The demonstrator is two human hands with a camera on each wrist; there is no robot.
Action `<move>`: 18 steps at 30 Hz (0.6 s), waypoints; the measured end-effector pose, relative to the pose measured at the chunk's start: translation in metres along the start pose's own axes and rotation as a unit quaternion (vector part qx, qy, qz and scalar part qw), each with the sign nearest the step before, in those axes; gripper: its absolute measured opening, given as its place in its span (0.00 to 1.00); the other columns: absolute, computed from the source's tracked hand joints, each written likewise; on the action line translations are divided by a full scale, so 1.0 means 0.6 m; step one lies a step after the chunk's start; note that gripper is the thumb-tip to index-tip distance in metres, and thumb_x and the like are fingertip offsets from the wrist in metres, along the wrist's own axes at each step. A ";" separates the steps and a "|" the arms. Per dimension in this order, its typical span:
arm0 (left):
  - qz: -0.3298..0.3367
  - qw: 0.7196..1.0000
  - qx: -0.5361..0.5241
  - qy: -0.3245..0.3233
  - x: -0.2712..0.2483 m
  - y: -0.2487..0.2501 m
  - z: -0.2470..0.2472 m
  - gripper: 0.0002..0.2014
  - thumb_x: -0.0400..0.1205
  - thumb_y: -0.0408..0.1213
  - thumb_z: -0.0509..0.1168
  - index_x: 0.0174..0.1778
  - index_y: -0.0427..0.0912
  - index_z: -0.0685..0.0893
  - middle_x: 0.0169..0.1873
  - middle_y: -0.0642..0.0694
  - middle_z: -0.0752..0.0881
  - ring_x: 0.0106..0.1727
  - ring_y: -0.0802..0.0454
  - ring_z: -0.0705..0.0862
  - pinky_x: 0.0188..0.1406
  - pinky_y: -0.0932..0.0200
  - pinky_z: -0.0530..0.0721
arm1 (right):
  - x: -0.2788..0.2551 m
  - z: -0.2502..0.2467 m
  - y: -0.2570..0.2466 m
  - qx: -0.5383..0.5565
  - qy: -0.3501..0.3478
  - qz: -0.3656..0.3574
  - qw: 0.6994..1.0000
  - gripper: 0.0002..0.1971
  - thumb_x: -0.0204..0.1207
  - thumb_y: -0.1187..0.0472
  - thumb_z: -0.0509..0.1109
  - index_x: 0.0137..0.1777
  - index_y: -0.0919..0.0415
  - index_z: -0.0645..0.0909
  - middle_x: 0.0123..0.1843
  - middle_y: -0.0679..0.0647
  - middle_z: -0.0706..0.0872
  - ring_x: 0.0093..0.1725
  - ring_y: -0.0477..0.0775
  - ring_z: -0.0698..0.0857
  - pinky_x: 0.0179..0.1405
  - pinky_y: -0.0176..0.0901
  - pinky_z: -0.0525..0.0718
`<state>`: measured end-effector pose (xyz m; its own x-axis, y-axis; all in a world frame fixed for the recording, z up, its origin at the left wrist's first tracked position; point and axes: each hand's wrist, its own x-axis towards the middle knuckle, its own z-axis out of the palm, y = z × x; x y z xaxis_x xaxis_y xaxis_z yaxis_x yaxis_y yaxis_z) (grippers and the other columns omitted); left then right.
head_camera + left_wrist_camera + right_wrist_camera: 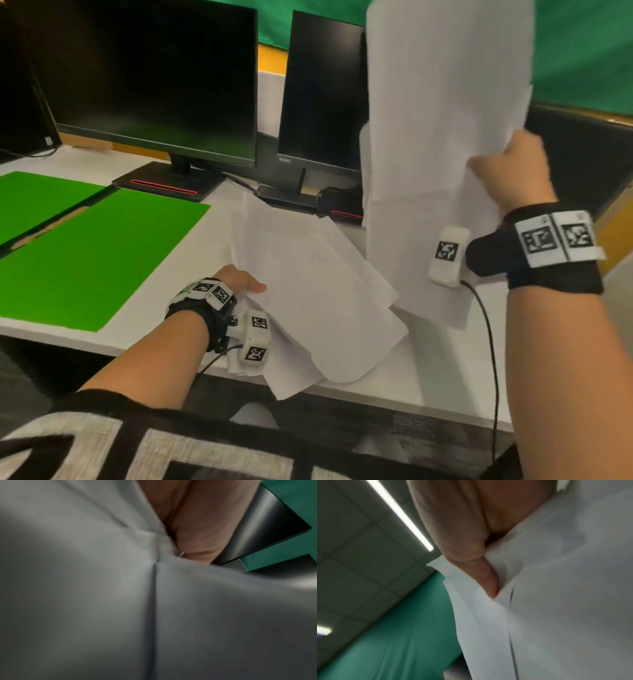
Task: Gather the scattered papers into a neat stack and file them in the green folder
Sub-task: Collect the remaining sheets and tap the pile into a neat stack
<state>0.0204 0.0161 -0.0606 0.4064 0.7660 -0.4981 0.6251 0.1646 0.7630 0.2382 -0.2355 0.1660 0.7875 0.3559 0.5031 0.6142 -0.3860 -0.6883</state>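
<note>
White and smooth, the desk (445,387) stands before a green cloth backdrop (582,51), and the green folder (92,253) lies open and flat on it; I take this folder as the landmark. Behind the folder stands a large black monitor (154,78) on a flat base with a red stripe, and to the right of that a second black monitor (322,92); its small logo is too blurred to read.

Right of the folder, a loose pile of thin white papers (318,291) lies fanned, with corners hanging over the desk's near edge. The left hand (239,279) holds the pile's left edge, thumb on top and the other fingers hidden beneath.

Further right, well apart from the folder, the right hand (510,171) is raised and pinches a bundle of white sheets (442,137) that stands upright above the desk; in the right wrist view the thumb (471,561) presses into their creased edge.

Both wrists wear black straps with white blocks that carry square black-and-white code markers (555,238).
</note>
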 end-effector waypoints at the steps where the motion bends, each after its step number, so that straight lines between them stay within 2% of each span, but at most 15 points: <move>1: 0.000 1.000 0.003 -0.008 0.001 0.001 0.000 0.35 0.70 0.35 0.77 0.72 0.29 0.75 0.66 0.32 0.83 0.65 0.31 0.82 0.69 0.41 0.79 | 0.007 -0.011 -0.010 0.032 0.032 -0.005 0.999 0.23 0.71 0.68 0.65 0.68 0.65 0.78 0.65 0.63 0.84 0.65 0.60 0.83 0.59 0.45 0.79; 4: 0.004 1.000 -0.005 -0.026 0.009 -0.003 -0.003 0.39 0.65 0.37 0.80 0.72 0.31 0.75 0.65 0.33 0.84 0.64 0.31 0.83 0.69 0.39 0.79 | 0.022 -0.028 -0.019 0.094 0.086 0.009 0.992 0.23 0.73 0.68 0.65 0.70 0.65 0.75 0.68 0.60 0.82 0.65 0.57 0.81 0.57 0.38 0.78; 7: 0.005 1.000 0.006 -0.028 0.011 -0.002 -0.005 0.43 0.62 0.39 0.81 0.74 0.31 0.73 0.67 0.34 0.82 0.65 0.33 0.82 0.70 0.40 0.78 | 0.022 -0.014 0.001 0.126 0.083 0.044 0.988 0.24 0.73 0.71 0.65 0.71 0.67 0.73 0.68 0.59 0.81 0.63 0.53 0.81 0.52 0.31 0.76; 10: 0.009 0.999 0.009 -0.030 0.008 -0.001 -0.006 0.45 0.61 0.40 0.81 0.74 0.32 0.73 0.68 0.35 0.82 0.66 0.34 0.81 0.72 0.41 0.77 | 0.006 0.039 0.043 0.120 -0.004 0.096 0.988 0.22 0.74 0.74 0.65 0.70 0.72 0.74 0.63 0.58 0.82 0.60 0.54 0.80 0.35 0.21 0.78; 11: 0.009 0.999 0.007 -0.033 0.011 -0.002 -0.007 0.47 0.58 0.41 0.82 0.74 0.32 0.73 0.68 0.35 0.82 0.66 0.34 0.82 0.71 0.41 0.77 | -0.003 0.068 0.061 0.091 -0.043 0.116 0.988 0.22 0.74 0.74 0.65 0.69 0.73 0.74 0.64 0.60 0.82 0.60 0.56 0.81 0.36 0.23 0.79; 13: 0.010 0.999 0.001 -0.034 0.011 -0.003 -0.006 0.50 0.54 0.44 0.82 0.74 0.32 0.73 0.67 0.34 0.83 0.65 0.33 0.82 0.71 0.40 0.78 | -0.020 0.129 0.100 0.044 -0.133 0.153 0.978 0.24 0.72 0.72 0.69 0.69 0.74 0.74 0.69 0.65 0.81 0.65 0.64 0.81 0.53 0.37 0.80; 14: 0.011 1.000 0.000 -0.027 0.002 0.000 -0.004 0.50 0.57 0.45 0.82 0.74 0.32 0.73 0.68 0.34 0.82 0.66 0.33 0.82 0.71 0.40 0.78 | -0.032 0.155 0.115 0.036 -0.174 0.178 0.968 0.25 0.71 0.71 0.71 0.69 0.74 0.74 0.69 0.67 0.81 0.65 0.66 0.81 0.59 0.44 0.80; 16: 0.010 1.000 -0.021 -0.013 -0.007 0.003 0.000 0.44 0.69 0.51 0.77 0.76 0.31 0.71 0.70 0.33 0.80 0.68 0.33 0.80 0.72 0.41 0.77 | -0.058 0.201 0.140 -0.008 -0.236 0.203 0.950 0.24 0.72 0.70 0.72 0.67 0.75 0.75 0.67 0.68 0.82 0.65 0.68 0.82 0.57 0.47 0.78; 17: 0.014 0.999 -0.042 -0.002 -0.013 0.003 0.002 0.44 0.71 0.59 0.72 0.76 0.32 0.71 0.70 0.33 0.80 0.69 0.34 0.80 0.73 0.42 0.76 | -0.073 0.220 0.150 -0.043 -0.270 0.201 0.941 0.24 0.72 0.69 0.72 0.67 0.75 0.75 0.66 0.69 0.82 0.65 0.68 0.82 0.56 0.46 0.77; 18: 0.013 0.997 -0.082 0.000 -0.014 0.004 0.003 0.50 0.67 0.69 0.66 0.77 0.35 0.71 0.71 0.34 0.80 0.70 0.35 0.79 0.75 0.42 0.74 | -0.088 0.235 0.157 -0.075 -0.312 0.195 0.927 0.24 0.72 0.68 0.73 0.68 0.75 0.74 0.66 0.69 0.81 0.65 0.67 0.81 0.57 0.45 0.77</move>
<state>0.0195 0.0089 -0.0551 0.4213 0.7715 -0.4768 0.4967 0.2435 0.8330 0.2472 -0.1705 0.0009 0.7979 0.5681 -0.2014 0.3252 -0.6870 -0.6498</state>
